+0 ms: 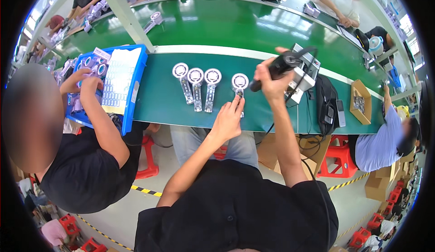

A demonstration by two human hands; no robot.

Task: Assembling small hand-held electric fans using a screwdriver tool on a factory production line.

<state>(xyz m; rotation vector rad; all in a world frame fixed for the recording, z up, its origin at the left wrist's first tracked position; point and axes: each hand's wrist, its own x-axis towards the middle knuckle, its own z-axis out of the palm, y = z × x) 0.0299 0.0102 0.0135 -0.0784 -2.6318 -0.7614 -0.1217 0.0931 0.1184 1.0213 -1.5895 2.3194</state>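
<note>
On the green bench in front of me lies a handheld fan (239, 82) with a round white head and an opened handle showing its circuit board. The fingers of my left hand (229, 118) are closed on that handle and cover its lower part. My right hand (274, 82) is wrapped round a black corded electric screwdriver (285, 65), raised to the right of the fan. Its tip points down and left, apart from the fan. Left of this fan, three similar opened fans (180, 70) lie side by side, heads away from me.
A blue bin (136, 88) of fan parts with a paper sheet stands at left, where a co-worker's hands reach in. At right are a grey power unit (297, 86), a black bag (325, 104) and a cardboard box of small parts (360, 102). Beyond runs a green conveyor (204, 25).
</note>
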